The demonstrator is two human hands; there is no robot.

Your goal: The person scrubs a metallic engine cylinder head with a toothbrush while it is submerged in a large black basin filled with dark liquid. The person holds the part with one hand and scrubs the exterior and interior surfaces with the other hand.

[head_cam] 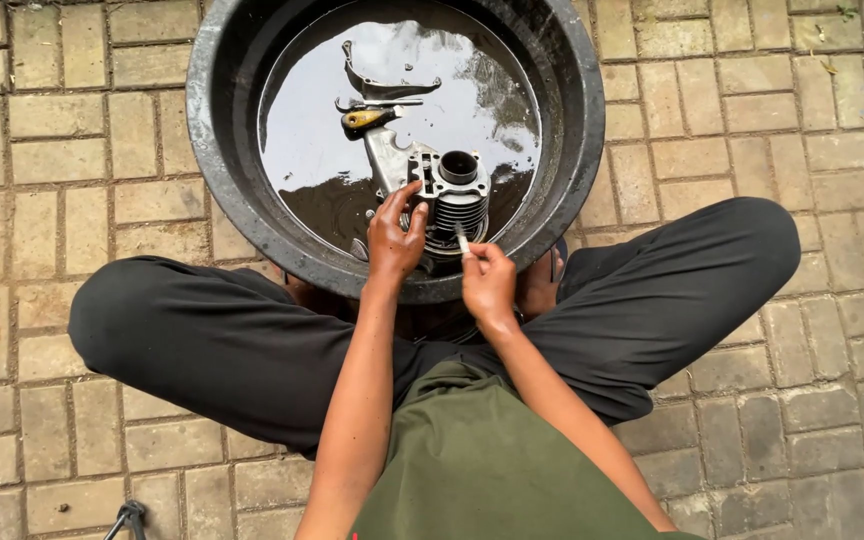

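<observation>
With the left hand (395, 235) gripping the finned engine cylinder (452, 200) at the near side of the black basin (222, 190) and the right hand (487, 282) pinching a small brush (461, 241) against its fins, oily fingers could slip, dropping the cylinder into the dark liquid (312, 140).

Dull ribbed metal cylinder (457, 195), glossy liquid (312, 140)
</observation>
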